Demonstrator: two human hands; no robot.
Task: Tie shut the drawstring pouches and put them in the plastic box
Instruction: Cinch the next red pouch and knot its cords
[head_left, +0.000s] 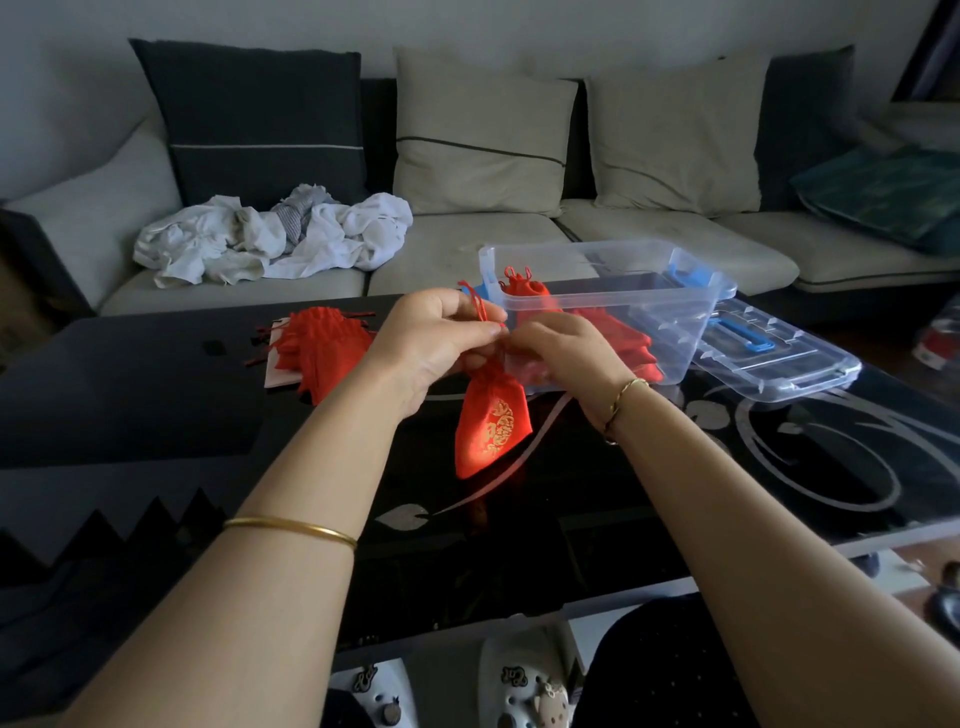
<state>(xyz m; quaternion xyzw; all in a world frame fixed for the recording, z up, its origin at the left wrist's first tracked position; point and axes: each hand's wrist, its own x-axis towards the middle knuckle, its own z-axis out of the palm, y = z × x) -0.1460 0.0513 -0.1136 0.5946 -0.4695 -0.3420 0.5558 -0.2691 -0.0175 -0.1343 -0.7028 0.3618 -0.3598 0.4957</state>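
Observation:
A red drawstring pouch (491, 421) with gold embroidery hangs above the black table, its neck gathered between my hands. My left hand (434, 345) pinches a red cord loop (478, 304) that sticks up from its fingers. My right hand (558, 353) grips the pouch's cord from the other side, fingers closed. Behind my hands stands the clear plastic box (691, 312), holding several red pouches (524, 288). A pile of untied red pouches (319, 348) lies on the table to the left.
The box's clear lid (774, 353) with a blue handle lies on the table to the right of the box. A sofa with cushions and crumpled white cloths (275, 234) stands behind the glossy black table (649, 483). My feet in white clogs show below the table's near edge.

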